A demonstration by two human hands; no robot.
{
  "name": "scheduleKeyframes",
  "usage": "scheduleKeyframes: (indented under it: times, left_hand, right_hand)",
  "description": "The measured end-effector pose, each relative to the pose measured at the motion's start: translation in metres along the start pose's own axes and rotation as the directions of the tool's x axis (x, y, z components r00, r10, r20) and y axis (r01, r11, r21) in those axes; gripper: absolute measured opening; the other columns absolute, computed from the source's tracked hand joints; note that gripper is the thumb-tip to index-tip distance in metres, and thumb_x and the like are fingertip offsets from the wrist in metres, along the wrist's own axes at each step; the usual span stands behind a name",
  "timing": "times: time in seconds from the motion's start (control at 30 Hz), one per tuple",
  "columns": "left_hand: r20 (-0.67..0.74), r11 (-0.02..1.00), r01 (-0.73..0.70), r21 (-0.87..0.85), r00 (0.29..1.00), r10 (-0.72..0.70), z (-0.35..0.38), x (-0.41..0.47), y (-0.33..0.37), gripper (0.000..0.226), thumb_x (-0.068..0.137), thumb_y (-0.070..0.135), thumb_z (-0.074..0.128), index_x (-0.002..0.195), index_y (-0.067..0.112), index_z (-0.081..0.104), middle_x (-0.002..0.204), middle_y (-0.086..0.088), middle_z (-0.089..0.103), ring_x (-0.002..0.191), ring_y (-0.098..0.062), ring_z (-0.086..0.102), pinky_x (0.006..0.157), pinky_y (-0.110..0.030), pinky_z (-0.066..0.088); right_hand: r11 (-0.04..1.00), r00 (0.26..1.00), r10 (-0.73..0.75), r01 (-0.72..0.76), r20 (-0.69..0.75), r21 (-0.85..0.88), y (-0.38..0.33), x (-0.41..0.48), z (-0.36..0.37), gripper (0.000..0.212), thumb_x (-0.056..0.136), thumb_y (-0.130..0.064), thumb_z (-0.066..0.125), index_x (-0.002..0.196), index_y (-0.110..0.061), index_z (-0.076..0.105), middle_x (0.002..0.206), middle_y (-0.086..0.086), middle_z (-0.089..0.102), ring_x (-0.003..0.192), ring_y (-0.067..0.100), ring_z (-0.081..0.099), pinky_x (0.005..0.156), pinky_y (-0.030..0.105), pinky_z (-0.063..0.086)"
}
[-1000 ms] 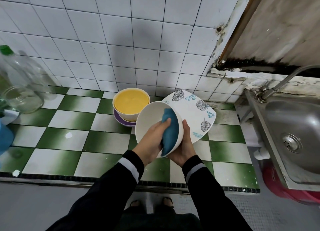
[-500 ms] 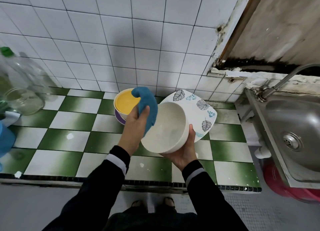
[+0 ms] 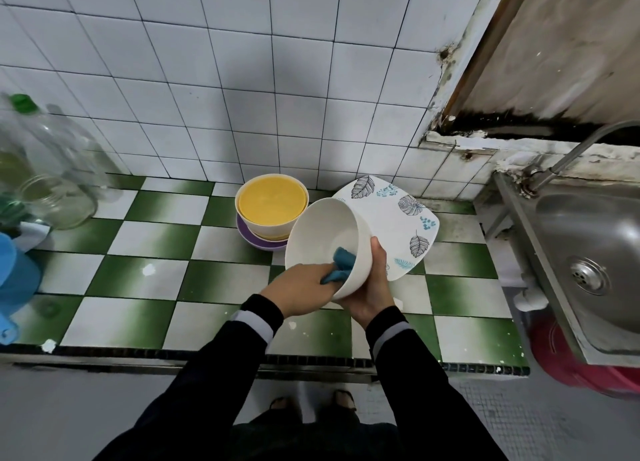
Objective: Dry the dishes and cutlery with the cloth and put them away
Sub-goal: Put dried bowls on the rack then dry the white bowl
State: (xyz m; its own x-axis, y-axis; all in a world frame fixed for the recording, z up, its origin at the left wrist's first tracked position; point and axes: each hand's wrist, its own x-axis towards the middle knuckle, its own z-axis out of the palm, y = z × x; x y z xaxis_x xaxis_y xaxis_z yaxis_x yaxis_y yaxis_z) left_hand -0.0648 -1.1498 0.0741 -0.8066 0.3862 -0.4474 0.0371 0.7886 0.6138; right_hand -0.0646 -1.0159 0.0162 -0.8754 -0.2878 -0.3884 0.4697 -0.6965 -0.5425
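A white bowl is tilted toward me above the green-and-white tiled counter. My right hand grips it from underneath, thumb on the rim. My left hand holds a blue cloth and presses it against the bowl's lower inner wall. Behind, a yellow bowl sits stacked on a purple bowl. A square white plate with leaf prints lies to the right of them, partly hidden by the white bowl.
A steel sink with a tap stands at the right, a red bucket under it. Clear jars and a green-capped bottle crowd the left end, with a blue object at the left edge.
My left hand has brought the cloth from the bowl's outer left rim down into the inside, low in the bowl. The bowl has tilted slightly.
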Motion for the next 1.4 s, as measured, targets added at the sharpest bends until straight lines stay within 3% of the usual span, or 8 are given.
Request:
scheduleKeyframes:
  times: [0.13, 0.27, 0.33, 0.5, 0.67, 1.0, 1.23, 1.4]
  left_hand:
    - [0.026, 0.999, -0.026, -0.029, 0.999, 0.027, -0.004, -0.007, 0.005, 0.025, 0.099, 0.032, 0.046, 0.113, 0.02, 0.062, 0.113, -0.004, 0.065, 0.104, -0.025, 0.057, 0.082, -0.03, 0.041]
    - [0.146, 0.942, -0.021, -0.334, 0.987, 0.074, -0.016, -0.014, 0.0, 0.017, 0.099, 0.025, 0.052, 0.11, 0.019, 0.064, 0.108, -0.002, 0.066, 0.099, -0.016, 0.058, 0.089, -0.027, 0.043]
    - [0.19, 0.856, 0.017, -0.517, 0.977, 0.095, -0.025, -0.019, -0.001, 0.017, 0.1, 0.021, 0.054, 0.114, 0.02, 0.064, 0.113, -0.001, 0.067, 0.102, -0.014, 0.062, 0.094, -0.025, 0.046]
    - [0.034, 0.522, 0.017, -0.852, 0.999, 0.024, -0.029, -0.005, 0.014, 0.017, 0.098, 0.023, 0.055, 0.113, 0.021, 0.063, 0.106, 0.004, 0.073, 0.093, -0.01, 0.071, 0.088, -0.027, 0.056]
    - [-0.195, 0.592, -0.101, -0.799, 0.976, -0.097, -0.002, 0.018, 0.06, 0.015, 0.102, 0.027, 0.048, 0.115, 0.025, 0.055, 0.11, 0.001, 0.066, 0.097, -0.017, 0.064, 0.088, -0.035, 0.052]
    - [-0.202, 0.665, -0.295, -0.686, 0.956, 0.215, 0.087, 0.01, 0.192, 0.03, 0.092, 0.037, 0.055, 0.118, 0.023, 0.061, 0.121, -0.003, 0.067, 0.108, -0.018, 0.065, 0.097, -0.037, 0.051]
    - [-0.062, 0.603, -0.268, -0.752, 0.938, 0.34, 0.21, 0.001, 0.324, 0.014, 0.103, 0.022, 0.048, 0.108, 0.022, 0.062, 0.109, -0.004, 0.068, 0.094, -0.017, 0.068, 0.085, -0.032, 0.054]
    - [0.055, 0.578, -0.213, -0.788, 0.91, 0.41, 0.294, -0.012, 0.393, 0.016, 0.101, 0.023, 0.052, 0.109, 0.02, 0.066, 0.111, -0.006, 0.072, 0.104, -0.025, 0.068, 0.099, -0.045, 0.051]
  right_hand:
    - [1.0, 0.997, -0.005, 0.006, -0.083, 0.015, 0.002, 0.0, -0.001, 0.076, 0.048, -0.068, 0.086, 0.095, -0.014, 0.061, 0.097, 0.013, 0.048, 0.098, 0.035, 0.056, 0.095, 0.048, 0.046]
    - [0.997, 0.988, -0.075, 0.078, -0.132, 0.016, -0.001, -0.016, -0.001, 0.069, 0.069, -0.072, 0.061, 0.098, -0.011, 0.068, 0.101, 0.014, 0.068, 0.097, 0.032, 0.068, 0.095, 0.047, 0.051]
    - [0.997, 0.987, -0.073, 0.073, -0.14, -0.004, -0.001, -0.023, -0.004, 0.074, 0.076, -0.074, 0.045, 0.111, -0.012, 0.067, 0.109, 0.016, 0.071, 0.099, 0.03, 0.069, 0.094, 0.047, 0.05]
    - [0.977, 0.94, -0.212, 0.204, -0.266, -0.061, -0.013, -0.048, -0.015, 0.082, 0.078, -0.076, 0.055, 0.143, -0.027, 0.05, 0.138, 0.012, 0.06, 0.129, 0.039, 0.054, 0.103, 0.069, 0.038]
    - [0.924, 0.828, -0.38, 0.321, -0.413, -0.206, -0.046, -0.092, -0.031, 0.087, 0.063, -0.076, 0.07, 0.136, -0.032, 0.052, 0.128, 0.004, 0.067, 0.118, 0.029, 0.064, 0.094, 0.061, 0.051]
    - [0.796, 0.554, -0.597, 0.499, -0.58, -0.344, -0.116, -0.222, -0.091, 0.099, 0.056, -0.064, 0.078, 0.136, -0.015, 0.047, 0.126, 0.012, 0.067, 0.109, 0.029, 0.068, 0.08, 0.047, 0.06]
    - [0.733, 0.361, -0.659, 0.505, -0.66, -0.456, -0.163, -0.376, -0.183, 0.104, 0.054, -0.073, 0.079, 0.135, -0.016, 0.048, 0.126, 0.016, 0.065, 0.094, 0.024, 0.069, 0.065, 0.039, 0.058]
    - [0.723, 0.217, -0.629, 0.517, -0.747, -0.459, -0.176, -0.471, -0.238, 0.102, 0.055, -0.073, 0.076, 0.135, -0.016, 0.047, 0.121, 0.01, 0.069, 0.096, 0.023, 0.072, 0.07, 0.043, 0.061]
